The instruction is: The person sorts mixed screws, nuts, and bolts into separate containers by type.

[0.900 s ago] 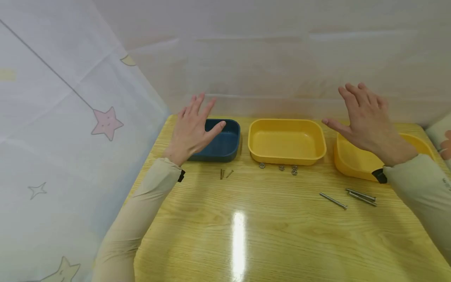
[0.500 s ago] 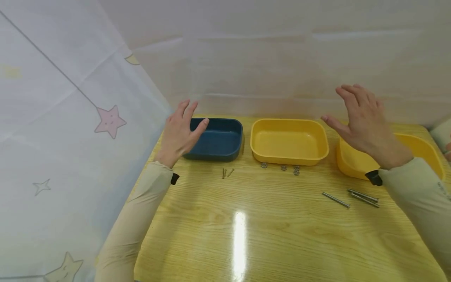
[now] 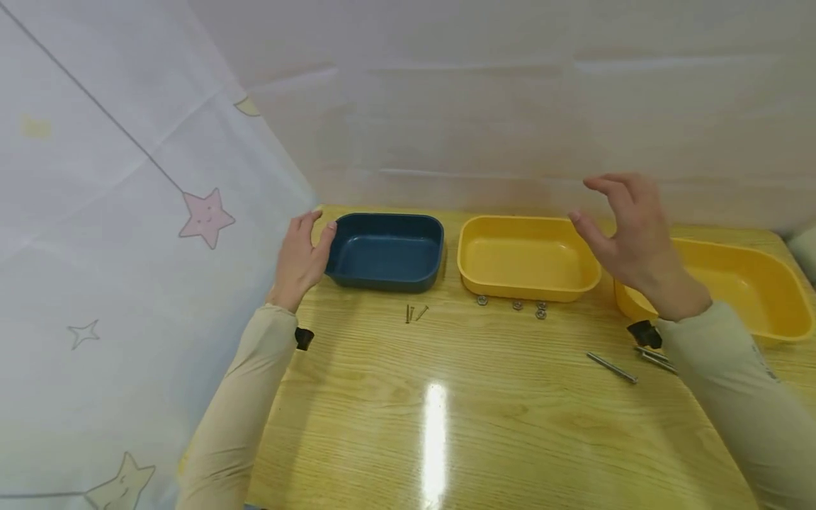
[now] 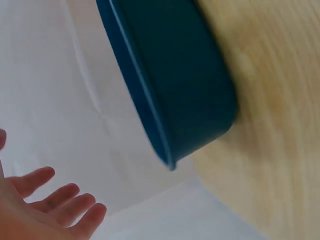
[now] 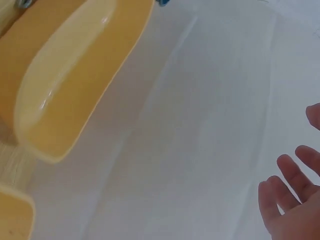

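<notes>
My left hand is beside the left end of a dark blue rectangular box, fingers loosely bent and holding nothing. In the left wrist view its fingers lie apart from the box's wall. Raised over the left end of the right-hand yellow box is my right hand, thumb and fingers spread around air. The middle yellow box stands just left of it. Three small brass screws lie in front of the blue box, and several hex nuts in front of the middle one.
One long bolt lies on the wooden table before the right yellow box. Beside it are two more long bolts, partly hidden by the right sleeve. A pale sheet rises behind the boxes, and a star-patterned one at the left.
My left hand has moved left and down, uncovering most of the blue box. The right hand has lowered and shifted left, its fingers bending slightly. Boxes and hardware stay in place.
</notes>
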`<state>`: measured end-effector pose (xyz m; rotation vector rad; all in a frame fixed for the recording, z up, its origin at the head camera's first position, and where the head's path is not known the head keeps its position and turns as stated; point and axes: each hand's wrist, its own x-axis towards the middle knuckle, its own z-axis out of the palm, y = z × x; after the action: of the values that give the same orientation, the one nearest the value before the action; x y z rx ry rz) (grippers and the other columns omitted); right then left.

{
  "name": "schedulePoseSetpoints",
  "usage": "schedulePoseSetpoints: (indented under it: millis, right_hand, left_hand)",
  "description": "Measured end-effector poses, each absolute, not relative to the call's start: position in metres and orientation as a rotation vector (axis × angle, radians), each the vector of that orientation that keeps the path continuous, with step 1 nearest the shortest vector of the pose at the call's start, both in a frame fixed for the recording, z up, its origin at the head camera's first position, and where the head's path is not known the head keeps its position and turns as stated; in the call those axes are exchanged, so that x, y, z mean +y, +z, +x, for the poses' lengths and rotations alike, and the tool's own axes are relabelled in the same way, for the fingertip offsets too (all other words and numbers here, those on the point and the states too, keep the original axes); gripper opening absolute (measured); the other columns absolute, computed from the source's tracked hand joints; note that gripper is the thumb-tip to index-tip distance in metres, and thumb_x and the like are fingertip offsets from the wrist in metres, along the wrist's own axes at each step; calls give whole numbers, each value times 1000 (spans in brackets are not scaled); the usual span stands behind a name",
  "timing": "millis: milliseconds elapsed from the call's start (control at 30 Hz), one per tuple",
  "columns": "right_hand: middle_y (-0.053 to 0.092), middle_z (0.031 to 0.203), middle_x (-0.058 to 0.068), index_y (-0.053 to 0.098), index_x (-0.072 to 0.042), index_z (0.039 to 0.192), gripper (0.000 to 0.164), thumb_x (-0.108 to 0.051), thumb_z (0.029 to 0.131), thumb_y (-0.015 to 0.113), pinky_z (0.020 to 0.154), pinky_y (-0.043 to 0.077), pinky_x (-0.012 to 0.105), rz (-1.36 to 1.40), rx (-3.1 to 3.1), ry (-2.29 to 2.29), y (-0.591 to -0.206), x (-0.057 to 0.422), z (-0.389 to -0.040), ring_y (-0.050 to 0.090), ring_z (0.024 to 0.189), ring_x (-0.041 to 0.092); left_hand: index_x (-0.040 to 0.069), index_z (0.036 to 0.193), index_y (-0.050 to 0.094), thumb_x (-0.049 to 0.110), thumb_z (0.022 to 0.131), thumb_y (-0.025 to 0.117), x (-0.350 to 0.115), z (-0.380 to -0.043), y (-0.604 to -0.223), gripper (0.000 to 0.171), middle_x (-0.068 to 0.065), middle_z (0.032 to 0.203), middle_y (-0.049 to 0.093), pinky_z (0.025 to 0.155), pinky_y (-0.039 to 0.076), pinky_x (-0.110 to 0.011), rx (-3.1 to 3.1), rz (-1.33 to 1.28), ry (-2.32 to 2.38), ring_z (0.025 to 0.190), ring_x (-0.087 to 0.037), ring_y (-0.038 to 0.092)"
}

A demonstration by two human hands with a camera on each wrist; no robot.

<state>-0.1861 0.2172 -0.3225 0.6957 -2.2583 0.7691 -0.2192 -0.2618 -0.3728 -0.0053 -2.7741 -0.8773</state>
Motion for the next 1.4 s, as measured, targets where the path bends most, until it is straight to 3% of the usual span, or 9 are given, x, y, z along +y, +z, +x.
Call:
schedulePoseSetpoints:
  millis: [233,467,700,767,867,967,1133,1400]
  right_hand:
    - [55,116,24,60,6,120,35,-2,86,66,82,39,30,669,-2228,954,-337,192,-183,51,103,36]
    - [62,104,18,63,4,112,25,1,88,66,74,47,18,778,-2284,1159,-363,156,-179,58,89,23]
    - [64,100,6,64,-4,114,21,-10,94,63,74,52,27,831,-2497,1415,-393,123,-170,58,87,14]
    - [64,101,6,64,-6,114,21,-14,95,62,75,52,30,834,-2565,1486,-401,114,-168,59,88,15]
    - [65,103,6,64,-7,115,22,-17,95,62,78,51,34,826,-2643,1585,-414,101,-166,59,90,17]
    - [65,105,7,64,-7,115,23,-19,96,61,79,50,34,817,-2690,1676,-426,89,-167,58,92,19]
    - [64,107,10,64,-5,114,23,-18,95,61,82,49,35,797,-2723,1748,-439,75,-170,58,93,20]
    - [64,107,21,62,7,113,26,-7,91,62,81,49,34,768,-2756,1693,-457,55,-178,60,91,29]
  left_hand:
    - [8,141,46,47,98,47,-274,-222,-395,58,-15,145,45,107,38,-50,-2637,294,-1269,132,-37,43]
    - [6,141,46,33,99,51,-289,-228,-418,50,-13,145,44,107,41,-45,-2478,639,-1690,131,-32,45]
    - [8,151,30,30,99,52,-297,-232,-434,60,-14,152,35,110,40,-36,-2145,915,-2196,136,-27,43]
    - [9,152,25,29,99,53,-298,-234,-436,63,-15,148,39,110,40,-36,-2055,965,-2304,132,-24,48]
    - [12,148,35,28,97,58,-298,-236,-439,58,-10,130,55,106,44,-35,-1970,1028,-2399,112,-18,60]
    - [16,140,47,29,94,62,-297,-237,-440,50,-1,110,58,96,50,-33,-1942,1087,-2437,94,-11,61]
    - [24,143,46,32,95,59,-293,-234,-438,50,0,112,51,92,52,-31,-1967,1136,-2460,96,-13,56]
    - [25,146,40,32,96,59,-288,-234,-439,54,-2,106,52,81,55,-29,-1961,1147,-2465,83,-15,56]
